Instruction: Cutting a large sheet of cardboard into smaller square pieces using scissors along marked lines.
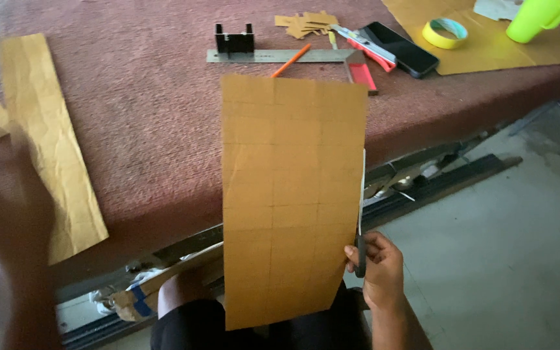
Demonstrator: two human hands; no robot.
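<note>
While held, sheet (290,194) left of right hand (380,272)

A workshop; at the frame's top a steel square (280,56), knife (365,44) and tape (444,33) (yellow) lie on a cloth-covered bench (150,129); concrete floor (507,233) lower right.

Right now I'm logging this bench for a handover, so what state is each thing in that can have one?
Gridded brown sheet: held upright, uncut at its top edge.
Scissors: in the right hand, blade along the sheet's right edge.
Left hand: blurred, grip unclear.
Long paper strip: flat on the table, creased.
Tape roll: lying flat.
Phone: screen dark.
Orange pencil: lying across the steel ruler.
</note>
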